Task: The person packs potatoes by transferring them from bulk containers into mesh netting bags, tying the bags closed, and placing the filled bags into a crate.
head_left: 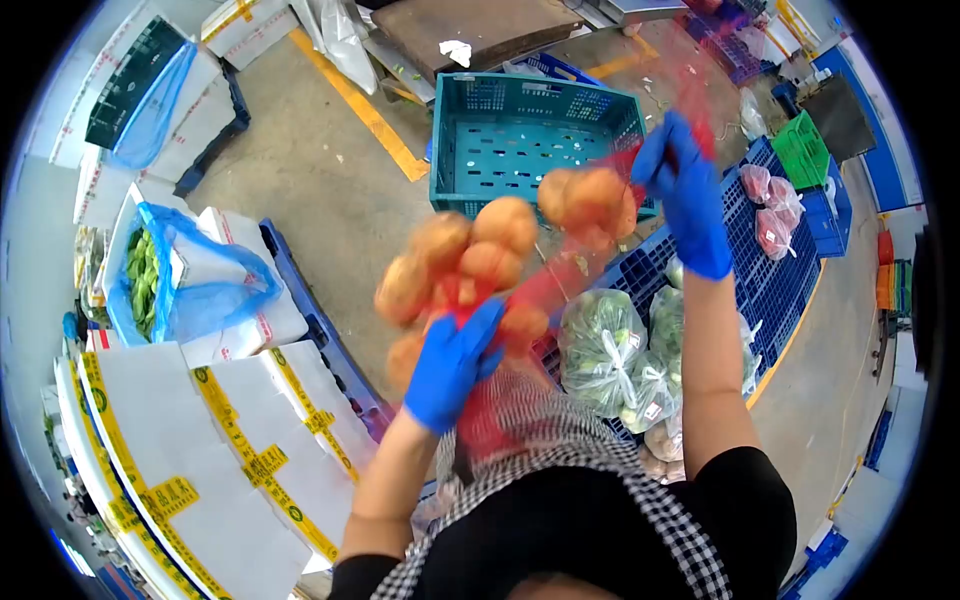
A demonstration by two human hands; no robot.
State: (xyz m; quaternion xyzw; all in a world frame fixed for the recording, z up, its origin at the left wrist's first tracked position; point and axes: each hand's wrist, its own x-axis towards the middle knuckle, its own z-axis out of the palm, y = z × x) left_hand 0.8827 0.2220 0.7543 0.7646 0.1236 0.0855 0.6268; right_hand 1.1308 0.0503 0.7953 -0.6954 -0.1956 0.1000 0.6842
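Note:
A red mesh bag (575,268) with several round, orange-brown potatoes or onions (490,262) hangs between my hands. My left hand (452,362), in a blue glove, is closed on the bag's lower left part, below the largest cluster. Raised at the right, my gloved right hand (683,185) pinches the red mesh, beside a smaller cluster (590,200) of the same round produce. Loose mesh trails upward past the right fingers. Motion blurs the bag, and its lower part hangs in front of the checked apron.
Beyond the bag stands a teal crate (535,140). Bagged green vegetables (602,345) lie on a blue pallet (775,290) at the right, with pink bags (775,225) farther along. White taped boxes (230,450) and a blue-lined box of greens (143,275) stand at the left.

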